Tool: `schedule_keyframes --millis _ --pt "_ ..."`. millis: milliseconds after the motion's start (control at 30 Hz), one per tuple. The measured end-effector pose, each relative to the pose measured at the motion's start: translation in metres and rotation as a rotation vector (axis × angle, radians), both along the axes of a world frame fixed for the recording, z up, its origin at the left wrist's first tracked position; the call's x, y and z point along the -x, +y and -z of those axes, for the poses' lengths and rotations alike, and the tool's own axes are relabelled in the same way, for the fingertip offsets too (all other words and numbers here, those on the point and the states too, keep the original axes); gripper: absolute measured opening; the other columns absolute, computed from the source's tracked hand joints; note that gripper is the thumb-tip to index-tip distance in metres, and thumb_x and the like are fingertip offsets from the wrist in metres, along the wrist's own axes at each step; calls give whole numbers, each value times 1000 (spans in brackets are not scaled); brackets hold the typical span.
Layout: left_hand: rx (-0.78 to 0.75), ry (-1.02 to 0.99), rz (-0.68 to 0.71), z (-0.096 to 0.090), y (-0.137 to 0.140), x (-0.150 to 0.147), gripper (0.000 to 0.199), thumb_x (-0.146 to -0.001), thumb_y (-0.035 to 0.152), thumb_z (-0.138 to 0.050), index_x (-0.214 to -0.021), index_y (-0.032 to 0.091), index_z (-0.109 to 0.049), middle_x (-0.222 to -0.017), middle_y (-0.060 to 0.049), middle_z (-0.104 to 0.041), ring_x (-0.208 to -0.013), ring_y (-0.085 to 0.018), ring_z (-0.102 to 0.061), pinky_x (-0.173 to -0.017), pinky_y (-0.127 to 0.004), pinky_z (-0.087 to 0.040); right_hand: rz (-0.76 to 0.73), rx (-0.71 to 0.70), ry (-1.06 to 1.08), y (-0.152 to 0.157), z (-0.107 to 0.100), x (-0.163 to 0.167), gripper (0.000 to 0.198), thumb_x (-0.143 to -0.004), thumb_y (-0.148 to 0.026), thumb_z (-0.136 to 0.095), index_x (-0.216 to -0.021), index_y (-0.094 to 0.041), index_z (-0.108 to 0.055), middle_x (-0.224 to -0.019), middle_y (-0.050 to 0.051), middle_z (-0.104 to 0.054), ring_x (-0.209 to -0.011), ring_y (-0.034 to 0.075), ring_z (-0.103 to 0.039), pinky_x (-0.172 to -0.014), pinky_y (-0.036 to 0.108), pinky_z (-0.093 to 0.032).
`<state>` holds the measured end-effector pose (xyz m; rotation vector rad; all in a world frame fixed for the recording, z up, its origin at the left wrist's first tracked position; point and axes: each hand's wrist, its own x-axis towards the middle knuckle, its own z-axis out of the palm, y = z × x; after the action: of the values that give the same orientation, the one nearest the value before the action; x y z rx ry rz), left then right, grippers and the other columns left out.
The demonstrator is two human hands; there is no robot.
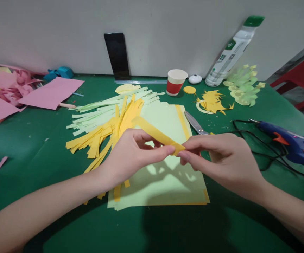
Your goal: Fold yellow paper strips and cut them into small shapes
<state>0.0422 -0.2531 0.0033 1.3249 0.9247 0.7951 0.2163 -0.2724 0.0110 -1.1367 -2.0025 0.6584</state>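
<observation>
Between my two hands is a yellow paper strip (157, 134), raised over a stack of pale green paper (165, 186). My left hand (138, 149) pinches it near its right end, thumb on top. At that same end my right hand (215, 154) pinches the tip between thumb and fingers. The strip's other end sticks out up and to the left. Loose yellow strips (96, 138) lie in a heap left of the stack, partly behind my left arm. Pale green strips (91, 114) spread out behind them. Scissors (195, 123) lie beyond my right hand, their handles mostly hidden.
A blue glue gun (286, 140) with a black cord lies at the right. Along the wall stand a phone (117, 56), a paper cup (176, 82) and a leaning bottle (231, 52). Yellow cut-outs (212, 101) and pale green cut-outs (244, 88) sit back right; pink paper (51, 93) lies left.
</observation>
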Motion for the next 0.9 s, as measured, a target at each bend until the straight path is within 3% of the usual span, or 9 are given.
schedule_keyframes --millis 133,233,367,500,600,767,900 --pt "-5 44 16 2 -2 -1 7 -71 24 -67 -75 19 -69 -69 1 -64 -61 -10 -57 -54 -20 -46 -87 296 144 1 -1 1 18 -75 -18 -56 -57 -17 -59 -49 -2 -56 -43 6 -47 -40 17 -38" --pt "-95 79 -3 2 -4 -2 7 -72 24 -66 -73 18 -67 -68 1 -65 -57 -9 -56 -49 -19 -45 -66 541 275 1 0 -2 20 -73 -17 -57 -54 -16 -59 -48 -3 -54 -41 5 -44 -39 17 -36" --pt "-444 84 -83 4 -4 -1 15 -78 18 -57 -65 15 -63 -57 2 -59 -51 -7 -53 -47 -18 -45 -42 787 489 -1 2 -6 17 -69 -19 -64 -52 -17 -64 -45 -3 -54 -38 4 -42 -39 17 -34" --pt "-895 104 -54 9 -4 0 16 -77 5 -52 -77 14 -65 -72 -3 -65 -69 -11 -61 -60 -20 -51 -48 901 676 0 3 -6 21 -67 -20 -63 -46 -17 -62 -37 -3 -48 -35 5 -39 -40 19 -33" --pt "-1091 176 -15 11 -2 1 19 -77 3 -52 -84 16 -65 -82 -5 -66 -78 -12 -62 -65 -21 -53 -57 981 741 -1 1 -3 20 -64 -23 -64 -45 -18 -60 -39 -2 -48 -35 6 -37 -35 20 -27" --pt "-1170 153 42 10 0 3 18 -78 1 -55 -88 13 -65 -85 -7 -62 -78 -9 -59 -65 -18 -52 -72 1139 769 -1 0 -2 22 -64 -25 -63 -45 -17 -54 -39 -4 -40 -34 5 -34 -33 19 -25" --pt "-1106 114 93 9 0 3 14 -77 2 -58 -84 10 -67 -79 -8 -63 -73 -10 -58 -60 -20 -50 -234 1304 798 1 3 -3 24 -74 -21 -52 -51 -15 -54 -41 -5 -37 -32 2 -30 -33 16 -22"
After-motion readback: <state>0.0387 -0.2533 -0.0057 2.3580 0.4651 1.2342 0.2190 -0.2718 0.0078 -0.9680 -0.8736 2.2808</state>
